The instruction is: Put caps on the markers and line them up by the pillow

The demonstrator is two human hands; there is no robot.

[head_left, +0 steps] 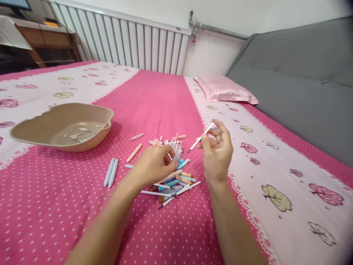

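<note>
My right hand [217, 151] pinches a slim white pen refill [201, 138], its dark tip slanting down and left. Something pinkish, partly hidden, shows behind those fingers. My left hand [156, 163] is closed at the pile, thumb and fingers around a pale lilac pen piece [178, 154]. Below and between the hands lies a heap of blue, teal, orange and lilac pen parts [172, 182]. White refills [182, 189] with dark tips lie across its near side. Two pale blue pen barrels [111, 173] lie side by side left of my left wrist, near a peach barrel [134, 152].
A beige basin [82, 145] with small white pieces inside stands at the left on the pink dotted bedspread [162, 95]. A pink pillow [224, 88] lies at the back right against the grey headboard [298, 81]. A white radiator [138, 40] runs along the wall.
</note>
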